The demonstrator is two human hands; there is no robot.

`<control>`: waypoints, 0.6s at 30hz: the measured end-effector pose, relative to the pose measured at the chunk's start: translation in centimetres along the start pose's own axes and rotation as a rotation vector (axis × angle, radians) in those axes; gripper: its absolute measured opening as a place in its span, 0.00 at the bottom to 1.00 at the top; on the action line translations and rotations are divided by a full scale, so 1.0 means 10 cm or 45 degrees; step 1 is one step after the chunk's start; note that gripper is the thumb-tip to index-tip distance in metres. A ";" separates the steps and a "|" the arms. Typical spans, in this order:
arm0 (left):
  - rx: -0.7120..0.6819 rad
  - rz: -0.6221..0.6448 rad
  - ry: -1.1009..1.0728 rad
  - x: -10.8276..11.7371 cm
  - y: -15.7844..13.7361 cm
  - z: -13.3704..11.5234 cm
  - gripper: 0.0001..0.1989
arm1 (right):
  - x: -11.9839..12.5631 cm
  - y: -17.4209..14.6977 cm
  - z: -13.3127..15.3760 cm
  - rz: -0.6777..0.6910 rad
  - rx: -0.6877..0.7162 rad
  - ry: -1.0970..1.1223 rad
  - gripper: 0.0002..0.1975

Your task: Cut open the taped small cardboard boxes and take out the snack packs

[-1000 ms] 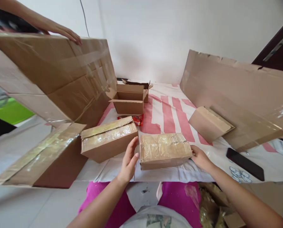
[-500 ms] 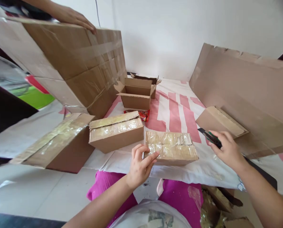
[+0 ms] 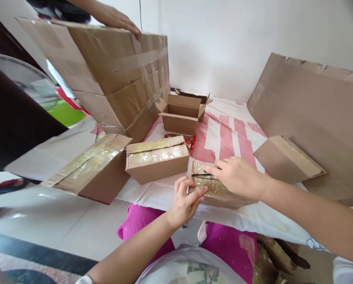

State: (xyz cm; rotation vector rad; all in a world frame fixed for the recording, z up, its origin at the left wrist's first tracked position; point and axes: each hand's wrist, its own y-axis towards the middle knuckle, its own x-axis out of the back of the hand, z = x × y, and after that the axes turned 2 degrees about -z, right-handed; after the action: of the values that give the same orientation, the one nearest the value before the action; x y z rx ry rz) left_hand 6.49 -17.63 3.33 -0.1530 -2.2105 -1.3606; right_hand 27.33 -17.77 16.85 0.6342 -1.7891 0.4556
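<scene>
A small taped cardboard box (image 3: 224,195) lies in front of me at the table's near edge. My left hand (image 3: 186,199) grips its left end, thumb and fingers pressed on the top and side. In my right hand (image 3: 238,177) is a box cutter (image 3: 200,174), its dark blade lying along the seam at the left part of the lid. My right hand covers much of the lid, and most of the cutter's handle is hidden in the palm. Left of this box stand a second taped box (image 3: 158,165) and a longer taped box (image 3: 105,169).
A big taped carton (image 3: 126,71) stands at the left, another person's hand (image 3: 117,19) on its top. Two open small boxes, the nearer one (image 3: 181,124) behind a red packet (image 3: 191,141), stand mid-table. At the right are a cardboard panel (image 3: 306,102) and a small box (image 3: 286,161).
My right hand has moved left with the box cutter, from beside the box onto its lid seam. My left hand stays on the box. The view has shifted somewhat left.
</scene>
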 end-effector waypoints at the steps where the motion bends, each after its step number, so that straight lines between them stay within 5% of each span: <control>1: -0.003 -0.003 0.001 0.00 0.00 0.00 0.12 | 0.01 0.02 0.01 0.015 0.006 -0.002 0.23; 11: -0.029 0.012 0.030 0.00 -0.03 0.04 0.12 | 0.08 -0.39 -0.16 0.379 -0.048 -0.104 0.20; 18: -0.016 0.007 0.014 0.02 -0.04 0.01 0.14 | 0.12 -0.96 -0.33 0.300 -0.259 -0.086 0.20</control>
State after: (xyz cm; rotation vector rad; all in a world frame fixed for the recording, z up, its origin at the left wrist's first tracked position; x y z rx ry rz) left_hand 6.13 -17.78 3.08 -0.1563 -2.1911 -1.3698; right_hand 35.52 -23.52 18.95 0.3015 -1.9543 0.4071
